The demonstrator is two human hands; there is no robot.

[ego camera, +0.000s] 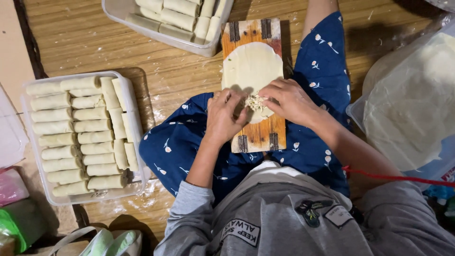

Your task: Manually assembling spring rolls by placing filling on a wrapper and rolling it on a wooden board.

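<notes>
A round pale wrapper (251,66) lies flat on a wooden board (258,135) that rests on my lap. A small heap of shredded filling (254,102) sits at the wrapper's near edge. My left hand (223,116) and my right hand (290,100) press in on the filling from either side, fingertips touching it and the wrapper's edge. I sit cross-legged in blue flowered trousers.
A clear tray (135,180) full of several rolled spring rolls (85,137) sits at the left on the bamboo mat. Another tray of rolls (211,47) stands at the top. A plastic bag of wrappers (412,104) lies at the right.
</notes>
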